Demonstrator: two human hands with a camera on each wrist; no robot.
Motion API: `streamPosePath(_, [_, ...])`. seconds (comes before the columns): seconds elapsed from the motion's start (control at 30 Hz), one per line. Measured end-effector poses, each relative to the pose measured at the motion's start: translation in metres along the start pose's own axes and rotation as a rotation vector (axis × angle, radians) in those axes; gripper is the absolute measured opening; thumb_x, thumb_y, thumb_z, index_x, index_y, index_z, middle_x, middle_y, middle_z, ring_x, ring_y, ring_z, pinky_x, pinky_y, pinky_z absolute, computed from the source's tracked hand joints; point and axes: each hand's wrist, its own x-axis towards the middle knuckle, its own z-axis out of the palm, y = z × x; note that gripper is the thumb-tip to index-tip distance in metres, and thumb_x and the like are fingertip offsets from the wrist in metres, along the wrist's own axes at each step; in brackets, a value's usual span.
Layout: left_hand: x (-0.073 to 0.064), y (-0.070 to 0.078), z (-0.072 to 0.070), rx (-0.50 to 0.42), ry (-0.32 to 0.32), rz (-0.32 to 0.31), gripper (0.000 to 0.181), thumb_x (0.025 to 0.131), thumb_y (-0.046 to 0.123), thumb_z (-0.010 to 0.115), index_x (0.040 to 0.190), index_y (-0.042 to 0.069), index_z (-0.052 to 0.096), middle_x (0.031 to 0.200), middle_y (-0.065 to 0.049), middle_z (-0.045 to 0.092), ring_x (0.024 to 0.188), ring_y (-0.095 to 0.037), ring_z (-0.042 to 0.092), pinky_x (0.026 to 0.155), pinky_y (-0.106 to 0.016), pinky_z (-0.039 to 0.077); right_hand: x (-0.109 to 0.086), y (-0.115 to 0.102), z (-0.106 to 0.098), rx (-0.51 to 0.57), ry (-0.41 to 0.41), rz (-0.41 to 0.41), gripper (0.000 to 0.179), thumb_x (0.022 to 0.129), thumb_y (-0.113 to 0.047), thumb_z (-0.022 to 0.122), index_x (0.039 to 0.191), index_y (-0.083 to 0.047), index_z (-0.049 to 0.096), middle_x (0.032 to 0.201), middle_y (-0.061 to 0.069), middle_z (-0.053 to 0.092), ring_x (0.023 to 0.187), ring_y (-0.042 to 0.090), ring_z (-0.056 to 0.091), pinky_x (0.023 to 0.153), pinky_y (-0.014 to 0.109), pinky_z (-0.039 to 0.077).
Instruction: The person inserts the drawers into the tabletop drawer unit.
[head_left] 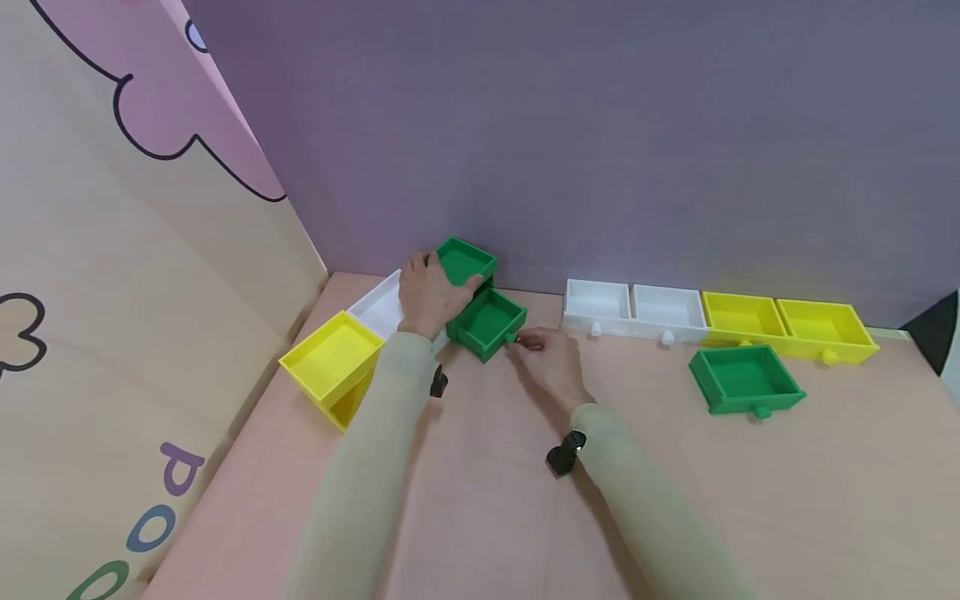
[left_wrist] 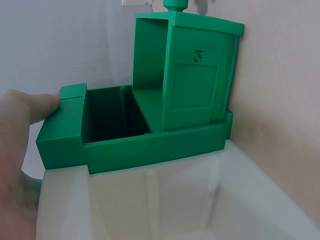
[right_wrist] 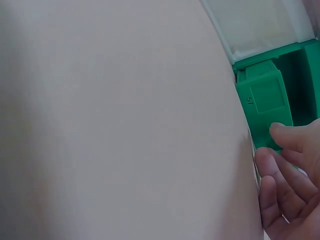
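At the back of the table, my left hand [head_left: 431,296] grips a small green drawer cabinet [head_left: 465,260], fingers over its top left and thumb at its front. A green drawer [head_left: 487,321] sticks partly out of the lower slot of that cabinet. My right hand [head_left: 551,362] pinches the drawer's round knob [head_left: 511,337] between thumb and fingers. In the left wrist view, the drawer [left_wrist: 192,80] is marked 5A on its side. A white cabinet [head_left: 378,307] adjoins the green one, partly hidden behind the left hand. Beyond it stands a yellow cabinet [head_left: 332,357] with an open lower slot.
Along the back wall [head_left: 600,150] to the right stand white drawers [head_left: 597,300] and yellow drawers [head_left: 825,323] in a row, knobs facing front. One more green drawer [head_left: 747,381] lies before the yellow ones. A patterned panel [head_left: 150,292] borders the table's left side.
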Motion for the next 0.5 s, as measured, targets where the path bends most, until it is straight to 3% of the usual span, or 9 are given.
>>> streamPosePath(0.5, [0.0009,-0.0018,0.0009,0.011,-0.021,-0.01,0.098,0.099,0.069,0.053,0.162,-0.004,0.036,0.164,-0.025,0.041,0.151,-0.039,0.038,0.128,-0.047,0.031,0.0049,-0.0004,0.0035,0.011,-0.029,0.109,0.029,0.097,-0.026,0.079,0.12,-0.008,0.08,0.108,0.012,0.083,0.115,0.03,0.073,0.101,0.048,0.055])
